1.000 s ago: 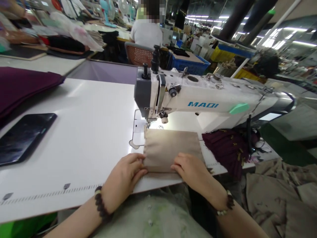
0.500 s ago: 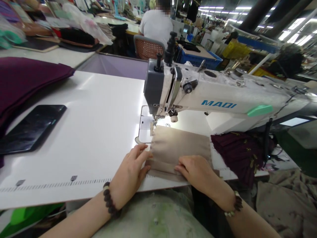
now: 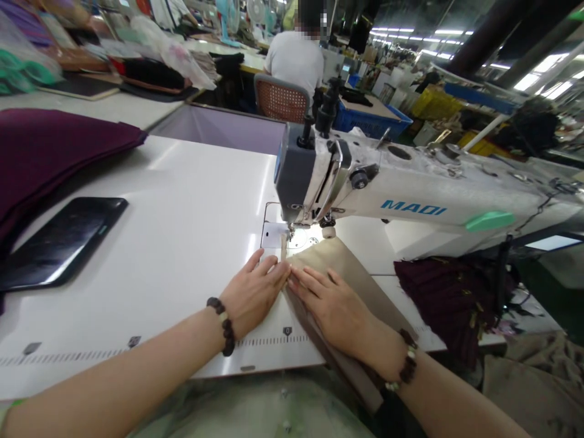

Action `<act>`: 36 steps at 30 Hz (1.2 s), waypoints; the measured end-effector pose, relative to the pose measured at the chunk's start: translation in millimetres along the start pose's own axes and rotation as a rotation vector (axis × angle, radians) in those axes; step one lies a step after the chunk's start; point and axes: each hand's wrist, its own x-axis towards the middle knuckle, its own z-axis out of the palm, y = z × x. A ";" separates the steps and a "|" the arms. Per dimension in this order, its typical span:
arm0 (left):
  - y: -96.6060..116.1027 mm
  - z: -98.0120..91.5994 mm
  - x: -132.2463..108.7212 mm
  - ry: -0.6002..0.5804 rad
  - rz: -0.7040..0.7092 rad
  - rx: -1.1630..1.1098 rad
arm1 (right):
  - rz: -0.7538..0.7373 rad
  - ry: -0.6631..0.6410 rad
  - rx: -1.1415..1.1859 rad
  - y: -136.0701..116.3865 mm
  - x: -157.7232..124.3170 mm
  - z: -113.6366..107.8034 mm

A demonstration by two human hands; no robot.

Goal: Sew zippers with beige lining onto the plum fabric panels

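A beige fabric piece (image 3: 365,286) lies turned at an angle on the white sewing table (image 3: 182,207), one corner under the head of the white MAQI sewing machine (image 3: 410,194). My left hand (image 3: 253,292) rests flat beside the fabric's left edge, fingers stretched toward the needle. My right hand (image 3: 333,304) lies flat on top of the fabric, fingers extended and pressing it down. The fingertips of both hands nearly meet just in front of the presser foot (image 3: 288,234). Both wrists wear bead bracelets.
A black phone (image 3: 59,243) lies at the table's left, with folded maroon cloth (image 3: 55,152) behind it. Dark maroon pieces (image 3: 447,298) sit under the machine arm at right. Beige fabric (image 3: 538,389) is heaped at lower right. A person in white (image 3: 294,58) sits ahead.
The beige fabric has been rotated from square to diagonal and pushed toward the needle. Both hands moved forward from its near edge, and their fingers went from pinching to flat.
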 end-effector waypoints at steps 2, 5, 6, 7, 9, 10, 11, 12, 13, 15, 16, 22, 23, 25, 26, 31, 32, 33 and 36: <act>0.8 1.5 -3.2 -0.023 0.010 -0.009 | 0.048 -0.002 0.022 0.5 2.3 4.5; 1.7 4.2 -5.2 -0.032 -0.029 -0.014 | 0.099 0.015 0.013 -4.1 5.6 6.2; 0.7 5.0 -3.7 -0.037 -0.043 -0.020 | 0.117 0.021 0.005 -5.8 7.7 6.0; -1.3 5.9 -0.9 -0.048 -0.053 -0.029 | 0.138 0.026 -0.003 -6.9 10.3 5.8; -7.2 7.6 7.2 -0.075 -0.062 -0.052 | 0.190 0.032 -0.019 -7.5 16.9 6.0; -10.5 8.6 11.8 -0.084 -0.066 -0.059 | 0.216 0.031 -0.025 -6.9 20.4 6.6; -13.5 9.7 16.2 -0.087 -0.070 -0.061 | 0.242 0.030 -0.029 -5.9 23.8 7.4; -16.1 11.0 20.0 -0.085 -0.073 -0.061 | 0.264 0.029 -0.031 -4.7 26.9 8.4; -18.2 12.4 23.1 -0.080 -0.074 -0.061 | 0.283 0.031 -0.033 -3.5 29.5 9.4; -21.0 15.6 26.8 -0.068 -0.066 -0.066 | 0.305 0.038 -0.034 -1.4 33.5 11.0; -22.3 17.1 27.8 -0.069 -0.061 -0.076 | 0.313 0.042 -0.035 -0.6 35.1 11.4; -39.6 23.8 39.6 -0.091 -0.078 -0.134 | 0.372 0.061 -0.036 4.0 46.7 10.9; -43.5 24.0 42.8 -0.089 -0.077 -0.137 | 0.376 0.068 -0.038 5.1 48.9 11.0; -49.3 22.8 47.2 -0.083 -0.076 -0.148 | 0.378 0.080 -0.038 7.2 51.7 11.3; -50.1 20.8 47.5 -0.078 -0.074 -0.153 | 0.378 0.087 -0.035 8.3 52.2 11.4; -22.6 -3.6 18.9 0.015 0.020 -0.277 | 0.338 0.141 0.019 14.9 45.3 11.6; -12.4 -9.7 8.8 0.072 0.081 -0.363 | 0.323 0.154 0.035 16.6 43.5 12.0; -2.0 -15.4 -1.4 0.103 0.158 -0.457 | 0.307 0.166 0.052 18.4 42.2 12.5; 22.4 -26.8 -27.5 0.147 0.260 -0.633 | 0.249 0.194 0.116 23.4 40.8 13.9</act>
